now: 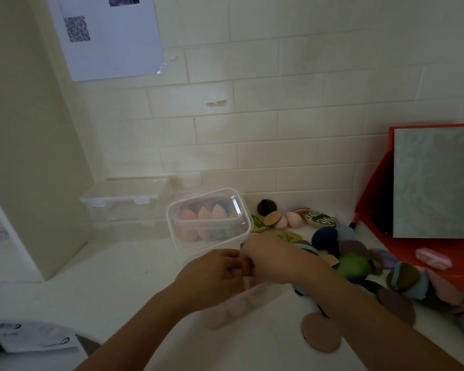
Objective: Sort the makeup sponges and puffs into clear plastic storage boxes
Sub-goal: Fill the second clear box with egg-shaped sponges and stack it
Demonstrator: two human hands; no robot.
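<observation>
Clear box of puffs is lying mid-worktop under my left hand and right hand. Both are curling fingers together above it, but blur is hiding whether they're gripping anything. Fumbling here is risking tipping it, spilling puffs into the right-hand pile.

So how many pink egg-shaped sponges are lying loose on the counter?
2. One pale pink egg-shaped foam sponge lies beside the other, near the tiled wall, right of the clear lidded plastic box. More may hide under the puff pile.
</observation>
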